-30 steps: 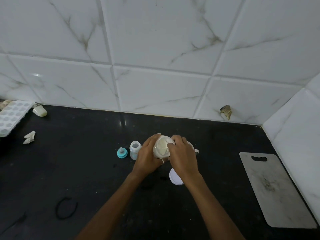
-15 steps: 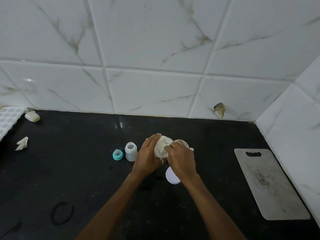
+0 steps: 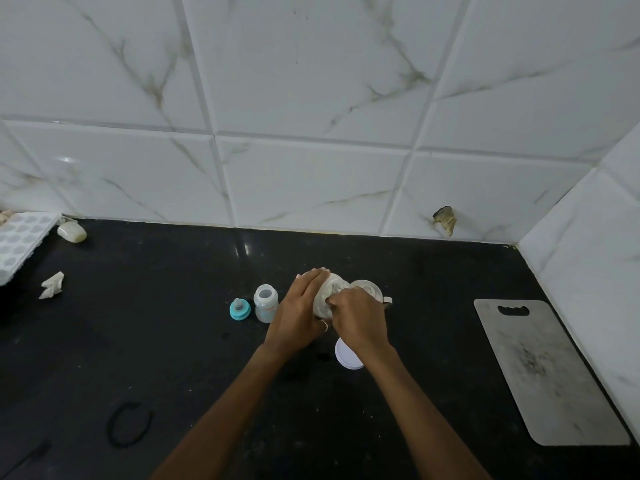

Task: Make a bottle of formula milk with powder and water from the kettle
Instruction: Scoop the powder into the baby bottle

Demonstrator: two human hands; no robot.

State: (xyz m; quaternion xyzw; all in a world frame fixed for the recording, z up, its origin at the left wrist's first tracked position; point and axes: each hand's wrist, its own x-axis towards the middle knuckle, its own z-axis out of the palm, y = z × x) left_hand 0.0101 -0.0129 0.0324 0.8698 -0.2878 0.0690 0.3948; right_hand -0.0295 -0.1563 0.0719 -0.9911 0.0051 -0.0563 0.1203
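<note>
On the black table (image 3: 433, 306), the left hand (image 3: 298, 310) grips the tilted powder jar (image 3: 329, 292). The right hand (image 3: 360, 317), fingers curled, reaches inside, its hold hidden. The open bottle (image 3: 266, 303) stands just left of them.

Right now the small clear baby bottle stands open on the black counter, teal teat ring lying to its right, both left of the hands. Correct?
No. Head view: the teal teat ring lies left of the small clear baby bottle, not right. The bottle does stand open on the black counter, both left of the left hand and right hand.
</note>
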